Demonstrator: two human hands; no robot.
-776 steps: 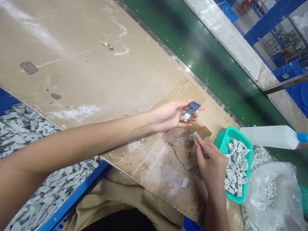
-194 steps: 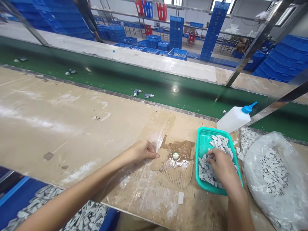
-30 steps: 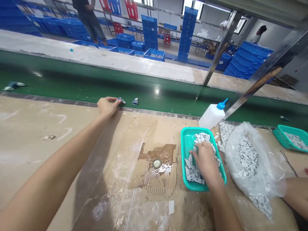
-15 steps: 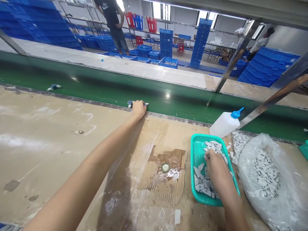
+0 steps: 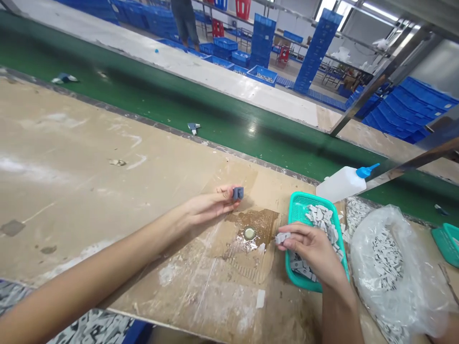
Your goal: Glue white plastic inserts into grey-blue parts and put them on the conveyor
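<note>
My left hand [image 5: 211,205] pinches a small blue-grey plastic part [image 5: 237,193] above the worn cardboard patch on the bench. My right hand [image 5: 311,248] holds a small grey plastic piece [image 5: 282,237] at its fingertips, just left of the teal basket [image 5: 296,216] full of similar grey pieces. A small round cap with liquid [image 5: 249,233] sits on the wet cardboard between my hands.
A white squeeze bottle with a blue nozzle [image 5: 346,182] lies behind the basket. A clear bag of grey pieces [image 5: 390,267] is at right. The green conveyor belt [image 5: 229,119] carries another small part [image 5: 193,127]. A person stands at the far side among blue crates.
My left hand pulled back from the conveyor edge with a blue-grey part. My right hand lifted a grey piece out of the basket and moved left.
</note>
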